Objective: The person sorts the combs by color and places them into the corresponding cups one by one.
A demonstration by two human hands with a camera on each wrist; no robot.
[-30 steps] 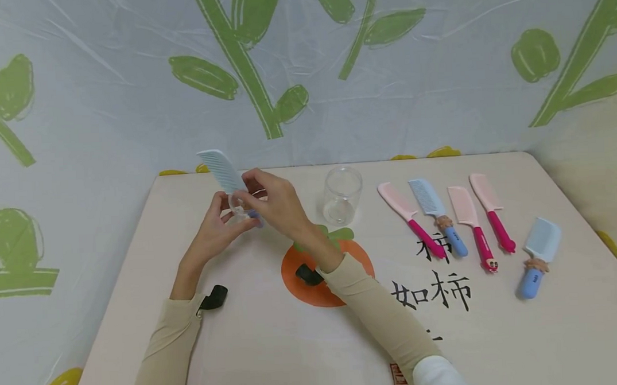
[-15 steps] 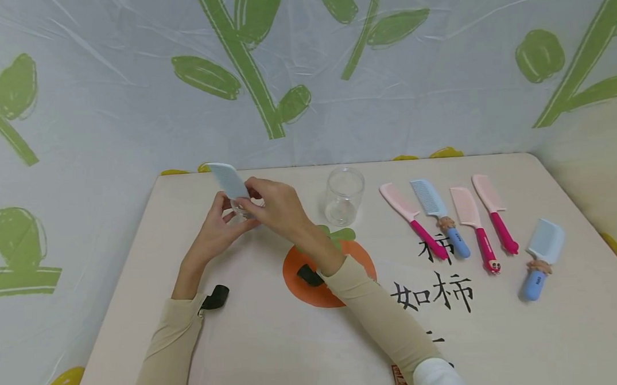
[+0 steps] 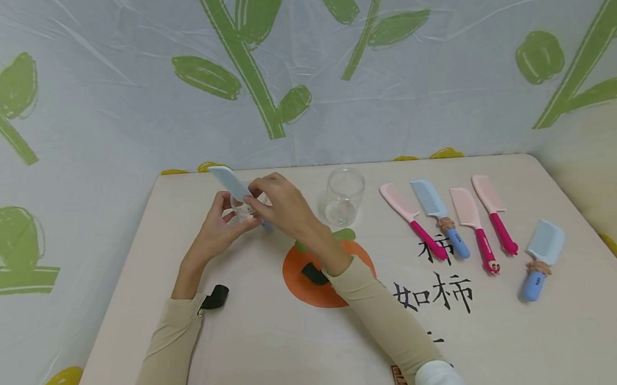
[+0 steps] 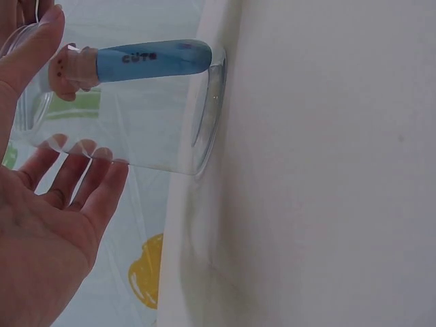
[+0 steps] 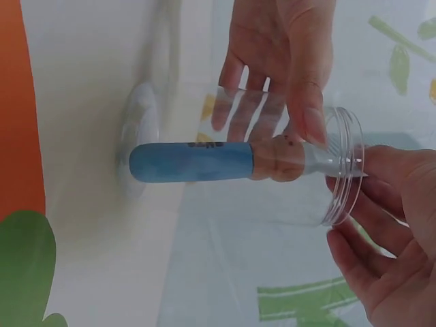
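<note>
In the head view my left hand [image 3: 212, 234] holds a clear jar [image 4: 150, 136] round its side, thumb on one side and fingers on the other. The jar stands upright on the table. My right hand [image 3: 285, 208] pinches a light blue comb [image 3: 229, 181] at the jar's mouth. The comb's blue handle [image 5: 194, 162], with a brown figure [image 5: 278, 158] at its top, is inside the jar. The handle's end lies close to the jar's bottom; whether they touch, I cannot tell. The toothed part sticks up above the rim [image 5: 351, 167].
A second clear jar [image 3: 344, 196] stands right of my hands. Farther right lie pink combs [image 3: 464, 206] with magenta handles, a blue comb [image 3: 429, 197] and another blue one [image 3: 545, 241] on the table [image 3: 274, 349]. A cloth wall [image 3: 129, 108] rises behind the table.
The comb has come down into the jar and turned, so its teeth face the head camera less. My right hand has shifted slightly right. My left hand has stayed on the jar.
</note>
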